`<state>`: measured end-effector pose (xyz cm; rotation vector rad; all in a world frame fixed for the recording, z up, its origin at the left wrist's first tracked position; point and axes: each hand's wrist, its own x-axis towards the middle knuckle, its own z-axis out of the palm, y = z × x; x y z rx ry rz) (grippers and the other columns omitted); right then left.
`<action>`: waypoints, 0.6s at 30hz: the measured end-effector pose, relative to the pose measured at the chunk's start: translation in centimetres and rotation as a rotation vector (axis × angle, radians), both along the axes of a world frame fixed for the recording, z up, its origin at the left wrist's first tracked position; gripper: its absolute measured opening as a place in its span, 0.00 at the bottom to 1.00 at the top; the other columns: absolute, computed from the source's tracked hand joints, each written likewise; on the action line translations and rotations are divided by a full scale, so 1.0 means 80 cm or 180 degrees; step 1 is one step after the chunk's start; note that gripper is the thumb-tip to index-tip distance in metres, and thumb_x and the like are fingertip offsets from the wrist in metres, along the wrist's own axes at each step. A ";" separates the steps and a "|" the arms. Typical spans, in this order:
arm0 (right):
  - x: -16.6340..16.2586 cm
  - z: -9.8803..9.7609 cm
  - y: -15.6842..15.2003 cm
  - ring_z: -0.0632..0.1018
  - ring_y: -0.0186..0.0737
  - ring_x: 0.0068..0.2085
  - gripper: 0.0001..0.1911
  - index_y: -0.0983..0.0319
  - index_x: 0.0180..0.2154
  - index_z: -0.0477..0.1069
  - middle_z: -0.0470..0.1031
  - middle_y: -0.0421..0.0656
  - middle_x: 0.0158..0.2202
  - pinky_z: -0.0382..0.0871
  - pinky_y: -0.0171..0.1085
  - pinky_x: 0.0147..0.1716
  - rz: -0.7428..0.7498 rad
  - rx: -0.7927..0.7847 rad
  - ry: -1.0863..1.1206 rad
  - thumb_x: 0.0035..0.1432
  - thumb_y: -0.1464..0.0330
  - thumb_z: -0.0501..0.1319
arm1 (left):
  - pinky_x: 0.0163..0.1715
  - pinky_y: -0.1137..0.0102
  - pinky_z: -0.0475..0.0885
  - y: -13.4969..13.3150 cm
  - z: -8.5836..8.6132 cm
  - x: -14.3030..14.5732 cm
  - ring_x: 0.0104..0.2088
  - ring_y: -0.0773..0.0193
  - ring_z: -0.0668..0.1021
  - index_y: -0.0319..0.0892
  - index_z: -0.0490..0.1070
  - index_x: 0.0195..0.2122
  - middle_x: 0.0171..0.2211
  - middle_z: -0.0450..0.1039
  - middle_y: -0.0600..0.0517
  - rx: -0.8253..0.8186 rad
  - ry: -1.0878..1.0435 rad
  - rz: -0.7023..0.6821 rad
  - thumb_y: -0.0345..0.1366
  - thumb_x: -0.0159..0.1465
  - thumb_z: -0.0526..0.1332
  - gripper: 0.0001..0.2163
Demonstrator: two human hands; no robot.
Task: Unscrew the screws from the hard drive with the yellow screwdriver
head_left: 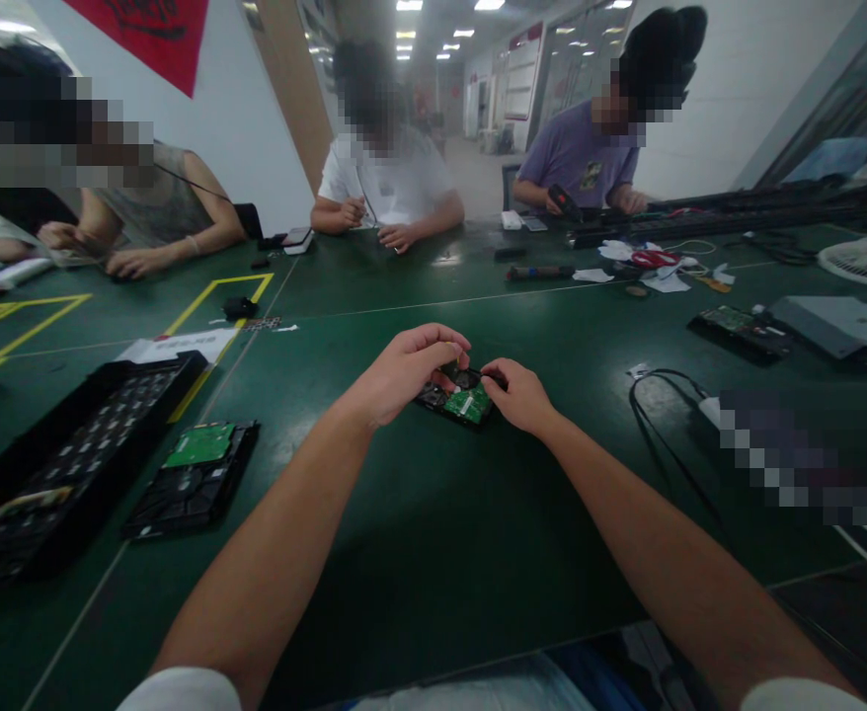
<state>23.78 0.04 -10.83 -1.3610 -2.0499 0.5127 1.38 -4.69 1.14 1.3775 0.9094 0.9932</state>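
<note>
A hard drive (469, 403) with a green circuit board lies flat on the green table in front of me. My left hand (410, 373) arches over its left side, with curled fingers and the thumb brought towards the forefinger. Whatever those fingers pinch is too small to make out. On the drive's right edge, my right hand (523, 397) grips with thumb and fingers. Part of the drive's far side is hidden by both hands. Left of my forearm rests a second hard drive (200, 472), its green board facing up.
A long black tray (82, 444) stands at the left. To the right are another drive (741, 331), a grey box (837, 326) and a black cable (663, 434). Wires and paper scraps (652, 262) lie farther back. Three people work across the table (374, 306).
</note>
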 end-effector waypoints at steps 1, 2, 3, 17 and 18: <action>0.000 -0.001 0.000 0.79 0.43 0.45 0.08 0.60 0.47 0.75 0.79 0.47 0.47 0.71 0.42 0.46 0.0002 0.0008 0.0023 0.68 0.67 0.61 | 0.33 0.70 0.73 -0.001 0.000 0.001 0.37 0.62 0.79 0.39 0.75 0.41 0.38 0.78 0.46 -0.0033 -0.0048 0.0011 0.38 0.63 0.66 0.09; 0.000 -0.001 0.000 0.79 0.43 0.45 0.08 0.60 0.47 0.75 0.79 0.47 0.47 0.71 0.42 0.46 0.0005 0.0015 0.0040 0.68 0.68 0.61 | 0.33 0.70 0.73 -0.001 0.001 0.001 0.37 0.61 0.79 0.39 0.74 0.42 0.38 0.79 0.46 -0.0070 -0.0103 0.0025 0.38 0.63 0.66 0.09; 0.000 -0.002 0.001 0.79 0.43 0.45 0.08 0.60 0.47 0.75 0.79 0.47 0.47 0.71 0.42 0.46 0.0005 0.0019 0.0052 0.68 0.68 0.61 | 0.33 0.69 0.74 -0.002 0.001 0.002 0.37 0.61 0.80 0.40 0.72 0.43 0.38 0.80 0.46 -0.0107 -0.0158 0.0040 0.38 0.63 0.66 0.10; 0.001 -0.003 0.003 0.78 0.43 0.45 0.08 0.60 0.47 0.74 0.79 0.47 0.47 0.71 0.42 0.45 0.0026 -0.0002 -0.0004 0.68 0.66 0.60 | 0.31 0.71 0.72 0.000 0.004 0.000 0.36 0.65 0.75 0.40 0.78 0.38 0.40 0.74 0.49 0.0077 0.0061 0.0236 0.39 0.64 0.65 0.08; 0.001 -0.004 0.003 0.78 0.43 0.44 0.08 0.60 0.47 0.74 0.79 0.47 0.46 0.71 0.42 0.45 0.0028 0.0012 0.0001 0.68 0.66 0.60 | 0.30 0.72 0.72 -0.001 0.004 0.000 0.36 0.65 0.75 0.40 0.78 0.38 0.40 0.74 0.48 0.0095 0.0091 0.0229 0.39 0.64 0.65 0.08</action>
